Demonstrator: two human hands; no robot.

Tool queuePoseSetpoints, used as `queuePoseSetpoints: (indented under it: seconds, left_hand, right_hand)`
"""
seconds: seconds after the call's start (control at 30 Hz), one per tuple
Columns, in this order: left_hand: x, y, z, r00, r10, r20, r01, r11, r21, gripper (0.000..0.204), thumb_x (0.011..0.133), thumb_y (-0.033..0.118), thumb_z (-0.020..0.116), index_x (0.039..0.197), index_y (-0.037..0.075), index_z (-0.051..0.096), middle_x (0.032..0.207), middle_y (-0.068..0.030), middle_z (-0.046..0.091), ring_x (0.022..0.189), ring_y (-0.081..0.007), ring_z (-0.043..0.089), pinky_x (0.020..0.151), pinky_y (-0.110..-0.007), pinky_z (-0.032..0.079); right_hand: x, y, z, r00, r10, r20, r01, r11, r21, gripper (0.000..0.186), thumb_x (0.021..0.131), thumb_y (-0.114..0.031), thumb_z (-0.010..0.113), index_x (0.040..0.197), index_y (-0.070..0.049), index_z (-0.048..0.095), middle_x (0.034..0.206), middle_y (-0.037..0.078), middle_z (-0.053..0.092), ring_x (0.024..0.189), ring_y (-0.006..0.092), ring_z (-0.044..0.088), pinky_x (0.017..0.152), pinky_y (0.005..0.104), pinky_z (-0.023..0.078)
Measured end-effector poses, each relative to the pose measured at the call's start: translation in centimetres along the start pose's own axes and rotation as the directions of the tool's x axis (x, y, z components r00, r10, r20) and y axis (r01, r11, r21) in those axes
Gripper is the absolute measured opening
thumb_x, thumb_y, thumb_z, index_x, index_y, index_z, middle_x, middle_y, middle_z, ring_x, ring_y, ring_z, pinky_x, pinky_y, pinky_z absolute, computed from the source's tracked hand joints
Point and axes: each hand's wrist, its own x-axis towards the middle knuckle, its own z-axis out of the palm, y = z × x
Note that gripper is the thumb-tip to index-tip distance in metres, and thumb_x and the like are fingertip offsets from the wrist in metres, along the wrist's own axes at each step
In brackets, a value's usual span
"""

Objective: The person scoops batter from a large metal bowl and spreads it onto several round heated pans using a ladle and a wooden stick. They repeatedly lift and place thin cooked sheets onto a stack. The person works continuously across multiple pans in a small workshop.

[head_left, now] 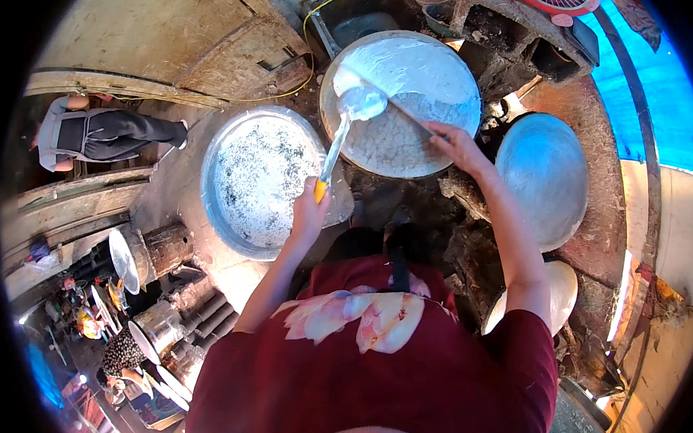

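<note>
My left hand point(308, 214) is closed round the yellow handle of a ladle point(338, 144). The ladle's bowl point(363, 103), wet with white liquid, is over the left side of a wide round pan point(402, 152). White batter point(420, 62) coats the far part of that pan; its nearer part looks greyish and cracked. My right hand point(454, 148) grips a thin stick point(400, 105) that reaches across the pan toward the ladle. Whether the stick touches the surface I cannot tell. Left of me stands a metal basin point(210, 200) of white batter with black specks point(260, 168).
Another round metal pan point(542, 181) lies to the right, with a pale round surface point(553, 296) nearer me. A yellow cord point(310, 62) runs past the far left. One person point(97, 131) stands at left; another point(124, 361) is at lower left near several round lids.
</note>
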Motion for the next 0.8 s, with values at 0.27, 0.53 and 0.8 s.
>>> queuePoseSetpoints:
  seconds: [0.27,0.53,0.8]
  left_hand:
    - [3.5,1.5,0.8,0.997,-0.070,-0.033,0.072,0.995,0.072,0.026,0.098,0.020,0.062,0.115,0.003,0.053,0.078,-0.0254,0.066,0.076,-0.0451,0.068,0.066,-0.052,0.051]
    - [-3.7,-1.4,1.7,0.988,-0.139,0.071,0.130,0.984,0.118,0.027,0.096,0.020,0.063,0.116,0.004,0.051,0.079,-0.0266,0.065,0.077,-0.0474,0.067,0.066,-0.054,0.050]
    - [-5.5,-0.5,1.2,0.989,-0.134,0.068,0.125,0.985,0.119,0.028,0.097,0.019,0.064,0.116,0.005,0.051,0.077,-0.0262,0.064,0.073,-0.0455,0.067,0.063,-0.051,0.050]
  right_hand:
    - [3.9,-0.4,-6.3,1.000,-0.010,0.011,0.012,0.983,-0.182,0.043,0.098,-0.007,0.062,0.140,-0.016,0.063,0.124,0.013,0.069,0.113,0.0253,0.064,0.102,0.0399,0.050]
    - [1.8,3.1,-10.4,0.995,-0.069,-0.066,0.053,0.974,-0.220,0.042,0.096,0.000,0.064,0.134,-0.016,0.068,0.120,0.007,0.060,0.115,0.0215,0.057,0.098,0.0338,0.047]
    - [4.2,1.1,-9.7,0.972,-0.149,0.181,0.190,0.953,-0.235,0.044,0.091,0.002,0.067,0.132,-0.015,0.070,0.128,0.006,0.060,0.123,0.0224,0.057,0.104,0.0349,0.046]
